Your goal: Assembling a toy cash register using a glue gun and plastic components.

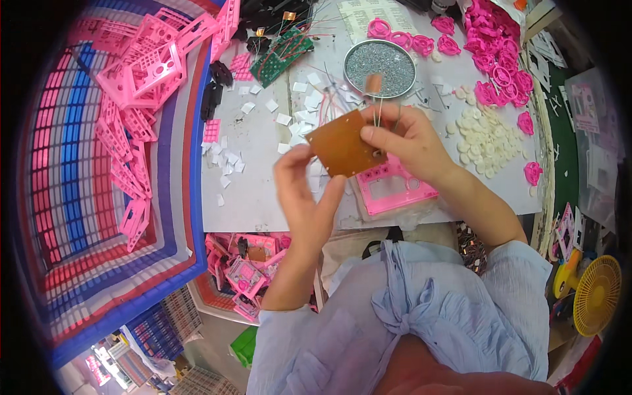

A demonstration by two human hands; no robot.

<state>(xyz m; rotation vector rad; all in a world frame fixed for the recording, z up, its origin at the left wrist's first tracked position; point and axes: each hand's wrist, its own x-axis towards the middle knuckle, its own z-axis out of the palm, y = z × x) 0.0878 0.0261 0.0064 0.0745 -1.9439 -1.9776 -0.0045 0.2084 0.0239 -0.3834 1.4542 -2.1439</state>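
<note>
A square brown circuit board is held tilted above the table by both hands. My right hand pinches its right side, thumb on the face, fingers behind. Thin wires rise past those fingers to a small copper-coloured piece. My left hand is slightly blurred and grips the board's left corner and lower edge between fingers and thumb. Just under the board lies a pink plastic panel with cut-out openings, on a clear plastic bag; the board and right hand hide part of it.
Behind the hands stands a round tin of grey granules. White squares lie left, cream discs and pink ring parts right. A green circuit board sits far left. A striped basket holds pink frames; another bin sits below the table edge.
</note>
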